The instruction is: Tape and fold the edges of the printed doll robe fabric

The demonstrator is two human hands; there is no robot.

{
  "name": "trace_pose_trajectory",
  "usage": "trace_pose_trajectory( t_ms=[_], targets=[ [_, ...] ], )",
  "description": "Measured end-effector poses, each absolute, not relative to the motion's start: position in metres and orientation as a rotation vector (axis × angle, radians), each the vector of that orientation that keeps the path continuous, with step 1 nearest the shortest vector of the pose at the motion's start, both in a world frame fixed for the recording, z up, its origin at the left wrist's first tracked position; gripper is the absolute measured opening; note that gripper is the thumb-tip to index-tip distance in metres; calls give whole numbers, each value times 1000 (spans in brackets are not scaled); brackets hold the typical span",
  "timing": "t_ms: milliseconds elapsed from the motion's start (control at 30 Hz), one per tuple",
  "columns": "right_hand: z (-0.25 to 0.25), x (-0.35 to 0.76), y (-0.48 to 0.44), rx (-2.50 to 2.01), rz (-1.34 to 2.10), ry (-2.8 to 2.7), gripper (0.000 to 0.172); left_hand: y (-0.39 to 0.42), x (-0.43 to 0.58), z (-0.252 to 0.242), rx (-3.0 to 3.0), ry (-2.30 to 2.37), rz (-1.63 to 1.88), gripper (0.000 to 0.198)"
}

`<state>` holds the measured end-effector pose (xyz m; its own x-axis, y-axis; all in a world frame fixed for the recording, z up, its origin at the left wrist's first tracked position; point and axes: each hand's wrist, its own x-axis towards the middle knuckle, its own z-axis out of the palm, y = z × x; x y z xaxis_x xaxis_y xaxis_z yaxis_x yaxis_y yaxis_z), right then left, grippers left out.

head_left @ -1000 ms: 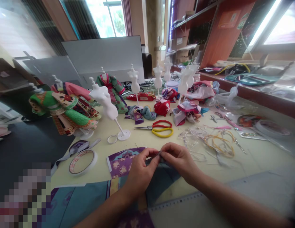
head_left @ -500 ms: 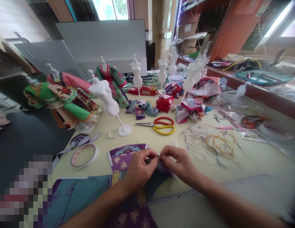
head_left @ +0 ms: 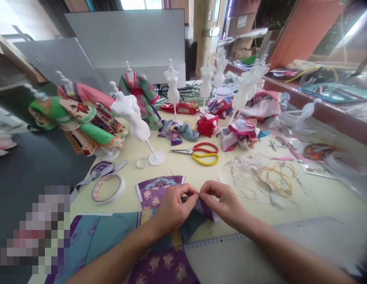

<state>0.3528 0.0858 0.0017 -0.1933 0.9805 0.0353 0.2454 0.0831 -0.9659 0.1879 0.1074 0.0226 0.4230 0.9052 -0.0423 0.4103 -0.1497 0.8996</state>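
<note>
My left hand (head_left: 179,205) pinches the edge of a teal and purple fabric piece (head_left: 195,225) between thumb and forefinger. Right beside it, my right hand (head_left: 223,201) pinches the same edge, the fingertips of both hands nearly meeting. A dark strip of cloth shows inside the left grip. Under and left of my hands spreads a larger teal cloth (head_left: 115,228) with a purple flowered part (head_left: 165,268) at the bottom. A purple patterned cut piece (head_left: 155,193) lies just beyond my left hand. A clear ruler (head_left: 213,241) lies below my hands.
Scissors with red and yellow handles (head_left: 201,153) lie beyond my hands. A tape roll (head_left: 108,188) and a white mini mannequin (head_left: 133,118) stand left. Chains and yellow cord (head_left: 274,179) lie right. Dressed mannequins (head_left: 71,118), bare ones and bundled doll clothes (head_left: 241,134) fill the back.
The camera view has tilted slightly down and shifted a little left. Both hands keep their pinch on the fabric, and a purple and white edge of it shows more clearly under my right hand.
</note>
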Motion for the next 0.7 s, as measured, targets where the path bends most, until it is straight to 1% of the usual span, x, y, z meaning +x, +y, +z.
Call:
trace_pose_trajectory(
  t_ms=[133,367,500,567,700],
  targets=[
    [-3,352,88,-1274,1179,-1556,10,108,186,21,1734,1133,651,15],
    [-1,353,89,-1277,1232,-1523,13,108,186,19,1719,1122,656,17],
    [2,350,87,-1274,1191,-1534,8,106,188,16,1729,1142,679,16],
    [1,348,87,-1283,1173,-1533,9,105,188,15,1737,1166,686,15],
    [-2,349,89,-1289,1242,-1506,8,106,188,13,1740,1173,686,16]
  ],
)
